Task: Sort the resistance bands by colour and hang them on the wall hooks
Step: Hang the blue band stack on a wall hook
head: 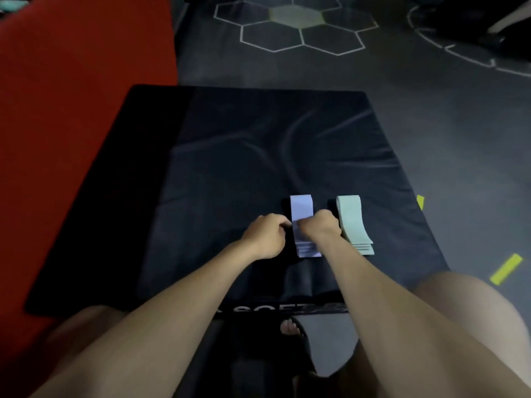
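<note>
Hands: I see left hand [265, 235] and right hand [319, 228] curled, pinching the purple stack [301, 209] between them, its length running away from me.

Looks like a gym floor here: dark rubber flooring [431, 124] painted with white hexagon markings [298, 27] and curved lines, a red mat [71, 110] on the left, a black exercise mat [230, 156], yellow tape strips [505, 268].
</note>
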